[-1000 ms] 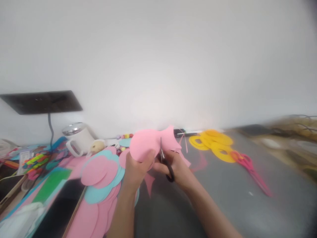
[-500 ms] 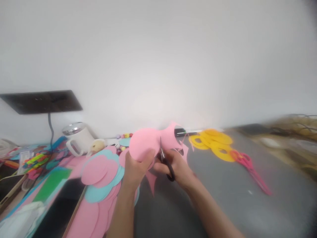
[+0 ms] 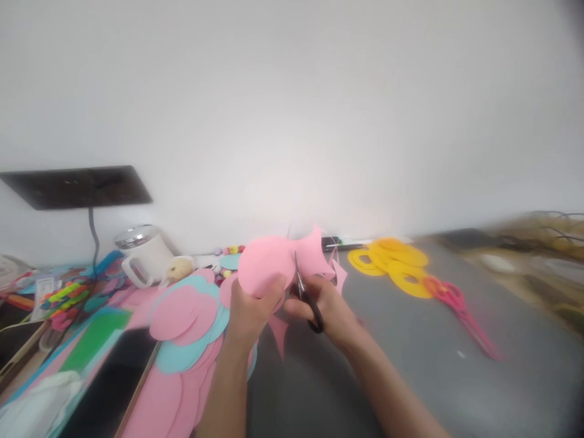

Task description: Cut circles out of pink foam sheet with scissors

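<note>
A pink paper sheet [image 3: 264, 264] with a rounded left side is pinched in my left hand [image 3: 255, 307], thumb on top. My right hand [image 3: 326, 307] is closed round the black handles of a pair of scissors [image 3: 301, 283]. Their blades point up and away from me, against the narrow neck between the rounded part and the pink offcut [image 3: 314, 252] on the right. A pointed pink scrap [image 3: 278, 334] hangs below the hands. Pink and blue paper circles [image 3: 182, 313] lie piled to the left of my left forearm.
Yellow paper rings [image 3: 392, 261] and pink scissors [image 3: 460, 307] lie on the grey table [image 3: 515, 389] to the right. A white mug [image 3: 148, 258], a phone-like black slab [image 3: 112, 383] and bright small pieces [image 3: 66, 298] crowd the left. A black pen [image 3: 349, 247] lies by the wall.
The pink offcut on the right has shifted and folded slightly, showing more of the black pen behind it. Both hands stay almost in place, and the scissor blades look a little closer together.
</note>
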A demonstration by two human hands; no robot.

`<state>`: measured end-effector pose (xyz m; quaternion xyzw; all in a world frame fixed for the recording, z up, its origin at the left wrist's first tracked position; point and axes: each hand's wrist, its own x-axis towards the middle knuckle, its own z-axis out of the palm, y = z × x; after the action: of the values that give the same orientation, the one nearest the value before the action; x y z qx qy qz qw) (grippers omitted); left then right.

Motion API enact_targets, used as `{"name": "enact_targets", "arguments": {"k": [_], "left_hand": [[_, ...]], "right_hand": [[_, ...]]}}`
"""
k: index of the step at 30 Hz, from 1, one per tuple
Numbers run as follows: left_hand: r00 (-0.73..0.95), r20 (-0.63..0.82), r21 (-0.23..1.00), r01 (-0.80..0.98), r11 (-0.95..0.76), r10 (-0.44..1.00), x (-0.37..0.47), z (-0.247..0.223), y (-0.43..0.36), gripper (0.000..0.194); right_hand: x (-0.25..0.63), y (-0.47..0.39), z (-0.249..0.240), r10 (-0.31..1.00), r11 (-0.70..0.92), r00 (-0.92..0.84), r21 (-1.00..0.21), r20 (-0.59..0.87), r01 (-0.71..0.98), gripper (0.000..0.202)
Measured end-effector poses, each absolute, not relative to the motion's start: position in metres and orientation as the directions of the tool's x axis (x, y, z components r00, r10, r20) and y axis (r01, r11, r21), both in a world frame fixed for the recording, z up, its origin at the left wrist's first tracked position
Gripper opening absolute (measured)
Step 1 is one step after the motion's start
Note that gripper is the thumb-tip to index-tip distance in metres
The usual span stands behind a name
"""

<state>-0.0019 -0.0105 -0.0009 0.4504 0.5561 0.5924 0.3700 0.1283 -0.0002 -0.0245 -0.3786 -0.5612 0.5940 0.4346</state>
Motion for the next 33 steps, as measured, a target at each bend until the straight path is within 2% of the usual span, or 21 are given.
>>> {"name": "enact_targets", "arguments": {"k": [7,12,25,29,33], "left_hand": [[-0.305,0.111,0.994,0.017,-0.111,0.946,-0.005,-0.009,-0.005,0.023],[-0.326,0.117,0.993,0.020,-0.117,0.938,-0.006,-0.012,-0.003,0.025],[-0.346,0.108,0.994,0.015,-0.109,0.932,-0.005,-0.011,-0.004,0.029],[-0.351,0.108,0.994,0.007,-0.113,0.930,-0.004,-0.010,-0.005,0.031],[-0.282,0.122,0.993,0.031,-0.118,0.952,-0.004,-0.006,-0.008,0.030]], "right_hand": [[0.126,-0.001,-0.022,0.948,-0.031,-0.319,-0.991,0.011,-0.127,0.035],[0.126,0.001,-0.029,0.938,-0.058,-0.347,-0.984,0.005,-0.169,0.028],[0.125,0.001,-0.028,0.951,-0.046,-0.308,-0.994,-0.013,-0.101,0.023],[0.126,0.001,-0.026,0.954,-0.015,-0.298,-0.992,0.022,-0.123,0.024],[0.130,0.000,-0.022,0.945,0.020,-0.322,-0.991,0.062,-0.132,0.025]]}}
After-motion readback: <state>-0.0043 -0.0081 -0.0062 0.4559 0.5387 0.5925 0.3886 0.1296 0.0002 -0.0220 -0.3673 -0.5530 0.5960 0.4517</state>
